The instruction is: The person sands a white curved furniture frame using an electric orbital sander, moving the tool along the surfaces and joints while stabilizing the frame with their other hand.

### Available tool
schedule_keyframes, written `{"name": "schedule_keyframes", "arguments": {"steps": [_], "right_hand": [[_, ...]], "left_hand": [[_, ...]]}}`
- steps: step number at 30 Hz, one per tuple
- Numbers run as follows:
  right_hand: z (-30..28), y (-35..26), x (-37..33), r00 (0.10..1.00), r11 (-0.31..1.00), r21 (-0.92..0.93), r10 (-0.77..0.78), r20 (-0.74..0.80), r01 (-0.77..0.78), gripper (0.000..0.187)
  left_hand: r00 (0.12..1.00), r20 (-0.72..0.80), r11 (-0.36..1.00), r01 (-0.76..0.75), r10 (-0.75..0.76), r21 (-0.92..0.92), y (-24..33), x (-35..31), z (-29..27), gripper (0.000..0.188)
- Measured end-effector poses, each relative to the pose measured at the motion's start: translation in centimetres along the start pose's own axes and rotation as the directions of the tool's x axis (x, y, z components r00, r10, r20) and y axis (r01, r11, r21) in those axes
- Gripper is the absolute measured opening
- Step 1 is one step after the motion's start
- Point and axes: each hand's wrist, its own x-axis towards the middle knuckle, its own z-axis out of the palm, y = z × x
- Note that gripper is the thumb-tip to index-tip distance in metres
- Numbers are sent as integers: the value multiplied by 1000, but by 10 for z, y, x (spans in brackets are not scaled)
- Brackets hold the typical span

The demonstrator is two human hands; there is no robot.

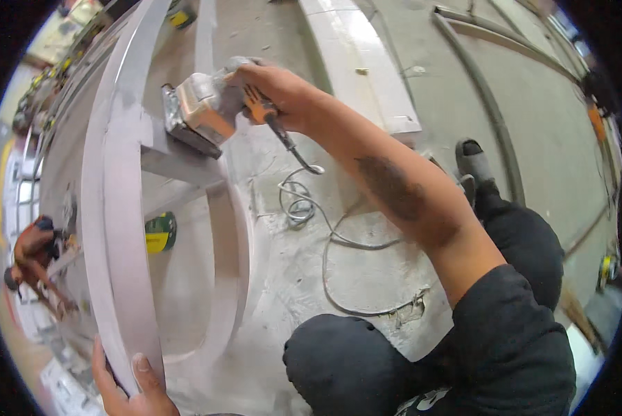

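Note:
My right hand (277, 89) is wrapped round the grip of an orange electric sander (207, 111), which is coated with pale dust. The sander's flat pad is tilted and sits against a crosspiece of a light grey frame (113, 201) with a long bar and a rounded end. Whether the whole pad touches the surface, I cannot tell. At the lower left, my left hand (139, 396) grips the frame's near end, thumb on one side and fingers on the other. From the sander's handle a grey power cord (298, 208) runs down and lies in loops on the floor.
A green and yellow bucket (160, 232) shows through the frame; another bucket (181, 12) stands beyond. A long pale panel (359, 62) lies on the dusty floor ahead. To the right is a dark curved metal frame (491, 111). A co-worker (37, 256) bends down at far left.

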Motion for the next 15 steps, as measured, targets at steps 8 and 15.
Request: {"name": "schedule_keyframes", "arguments": {"steps": [8,15], "right_hand": [[-64,-33,0,918,833,-544,-285,-277,94,75],[-107,-36,2,795,910,-411,-290,-532,57,71]], "left_hand": [[991,50,989,121,-125,82,25,4,-14,56],[946,165,945,237,-277,226,68,47,-10,52]]}}
